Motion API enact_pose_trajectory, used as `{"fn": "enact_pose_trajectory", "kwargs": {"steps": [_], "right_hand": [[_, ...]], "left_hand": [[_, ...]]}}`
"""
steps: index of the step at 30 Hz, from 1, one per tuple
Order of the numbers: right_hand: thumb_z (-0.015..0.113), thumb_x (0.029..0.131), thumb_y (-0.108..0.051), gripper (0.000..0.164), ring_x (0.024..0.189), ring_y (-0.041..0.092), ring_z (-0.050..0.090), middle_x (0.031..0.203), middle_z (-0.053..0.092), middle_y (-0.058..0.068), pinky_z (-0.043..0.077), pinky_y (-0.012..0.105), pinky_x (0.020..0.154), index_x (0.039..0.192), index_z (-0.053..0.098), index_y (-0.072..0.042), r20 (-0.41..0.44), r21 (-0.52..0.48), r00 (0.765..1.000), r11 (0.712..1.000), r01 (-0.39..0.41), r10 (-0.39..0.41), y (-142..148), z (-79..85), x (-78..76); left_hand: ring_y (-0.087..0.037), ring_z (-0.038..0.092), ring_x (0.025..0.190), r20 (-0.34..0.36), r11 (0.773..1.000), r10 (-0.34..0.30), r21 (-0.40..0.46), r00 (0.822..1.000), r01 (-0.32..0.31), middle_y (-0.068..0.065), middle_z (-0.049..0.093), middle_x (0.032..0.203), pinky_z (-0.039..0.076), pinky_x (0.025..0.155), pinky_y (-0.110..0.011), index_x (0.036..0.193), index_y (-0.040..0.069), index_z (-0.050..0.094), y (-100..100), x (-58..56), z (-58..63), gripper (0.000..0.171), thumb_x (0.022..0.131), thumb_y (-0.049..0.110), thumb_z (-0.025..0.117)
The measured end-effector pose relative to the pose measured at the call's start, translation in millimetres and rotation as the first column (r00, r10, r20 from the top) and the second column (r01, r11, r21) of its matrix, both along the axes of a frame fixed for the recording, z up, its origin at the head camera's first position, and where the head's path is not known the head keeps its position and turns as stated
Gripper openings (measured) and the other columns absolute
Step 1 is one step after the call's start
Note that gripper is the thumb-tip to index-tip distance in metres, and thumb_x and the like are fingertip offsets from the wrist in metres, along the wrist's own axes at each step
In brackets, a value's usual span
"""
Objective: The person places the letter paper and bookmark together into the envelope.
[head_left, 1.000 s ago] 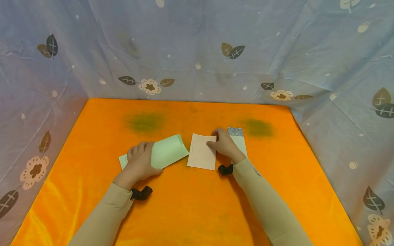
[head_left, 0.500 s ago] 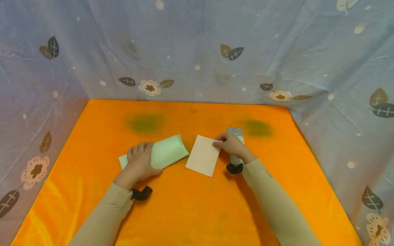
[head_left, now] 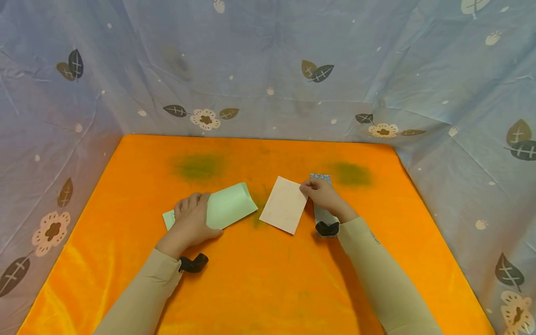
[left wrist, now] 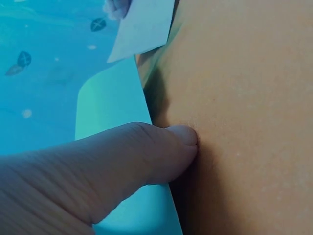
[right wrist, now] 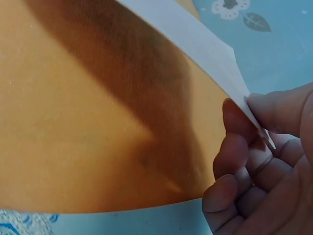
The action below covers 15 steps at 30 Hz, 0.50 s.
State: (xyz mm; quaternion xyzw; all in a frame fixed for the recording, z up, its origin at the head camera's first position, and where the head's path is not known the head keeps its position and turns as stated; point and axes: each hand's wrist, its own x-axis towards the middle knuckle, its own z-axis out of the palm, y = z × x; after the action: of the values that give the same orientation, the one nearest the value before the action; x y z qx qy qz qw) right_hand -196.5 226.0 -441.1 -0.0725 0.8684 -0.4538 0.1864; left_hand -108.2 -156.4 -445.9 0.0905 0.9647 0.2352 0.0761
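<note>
In the head view my left hand [head_left: 190, 223] spans a pale green paper envelope [head_left: 230, 204] on the orange cloth, fingers at its far side and thumb across its near edge. The left wrist view shows the thumb [left wrist: 161, 154] over that edge, its tip close to the cloth. My right hand [head_left: 326, 197] pinches a pale pink card [head_left: 284, 204] by its upper right corner. Seen from the right wrist, the card [right wrist: 195, 44] is tilted and lifted off the cloth, casting a shadow. Just right of the envelope's end, the card is apart from it.
A narrow strip with blue patterned ends [head_left: 320, 177] lies under my right hand, partly hidden. The orange cloth [head_left: 259, 288] covers the table. Patterned fabric walls [head_left: 268, 60] stand at the back and both sides.
My right hand has moved right with the pink card, which has turned to a slant and shifted right, away from the envelope. The left hand and envelope have stayed in place.
</note>
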Motion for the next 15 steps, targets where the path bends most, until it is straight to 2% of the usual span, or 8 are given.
{"fn": "enact_pose_trajectory", "kwargs": {"steps": [4,7,11,13,15], "right_hand": [[0.049,0.103,-0.025,0.03,0.082,0.032,0.045,0.105,0.056,0.02,0.038,0.038,0.07,0.109,0.059,0.002,0.034,-0.05,0.999,0.998,0.031,-0.029,-1,8.7,2.3],[0.049,0.103,-0.022,0.027,0.078,0.031,0.045,0.098,0.054,0.023,0.039,0.037,0.069,0.105,0.057,0.004,0.025,-0.074,0.998,0.996,0.056,-0.055,-3,15.8,5.4],[0.048,0.103,-0.026,0.03,0.069,0.024,0.043,0.084,0.048,0.02,0.037,0.031,0.064,0.095,0.052,0.002,-0.008,-0.131,0.995,0.986,0.098,-0.1,-2,9.0,4.1],[0.048,0.103,-0.029,0.032,0.069,0.022,0.042,0.084,0.049,0.017,0.036,0.029,0.063,0.098,0.052,0.001,-0.01,-0.159,0.989,0.977,0.141,-0.145,-1,2.0,1.9],[0.048,0.103,-0.03,0.033,0.074,0.021,0.045,0.09,0.052,0.014,0.038,0.027,0.066,0.108,0.054,0.002,-0.003,-0.185,0.98,0.963,0.194,-0.198,-1,-2.3,0.7]], "left_hand": [[-0.048,0.024,0.124,-0.002,1.0,-0.002,0.001,1.0,0.002,-0.027,0.028,0.141,0.008,0.104,-0.062,0.149,0.0,0.025,0,0.3,-0.5,0.108,0.07,0.045,0.084],[-0.048,0.024,0.124,-0.005,1.0,-0.004,0.006,1.0,0.004,-0.027,0.028,0.141,0.008,0.104,-0.062,0.149,0.0,0.025,0,0.6,-1.0,0.108,0.07,0.045,0.084],[-0.048,0.024,0.124,-0.013,1.0,-0.007,0.007,1.0,0.007,-0.027,0.028,0.141,0.008,0.104,-0.062,0.149,0.0,0.025,-1,1.3,-0.8,0.108,0.07,0.046,0.083],[-0.048,0.024,0.124,-0.016,1.0,-0.008,0.01,1.0,0.008,-0.027,0.028,0.141,0.008,0.104,-0.062,0.149,0.0,0.025,-1,1.6,-0.4,0.108,0.07,0.045,0.083],[-0.048,0.024,0.124,-0.019,1.0,-0.009,0.011,1.0,0.009,-0.028,0.028,0.142,0.009,0.104,-0.062,0.149,0.0,0.025,-1,1.6,-0.2,0.108,0.07,0.045,0.083]]}}
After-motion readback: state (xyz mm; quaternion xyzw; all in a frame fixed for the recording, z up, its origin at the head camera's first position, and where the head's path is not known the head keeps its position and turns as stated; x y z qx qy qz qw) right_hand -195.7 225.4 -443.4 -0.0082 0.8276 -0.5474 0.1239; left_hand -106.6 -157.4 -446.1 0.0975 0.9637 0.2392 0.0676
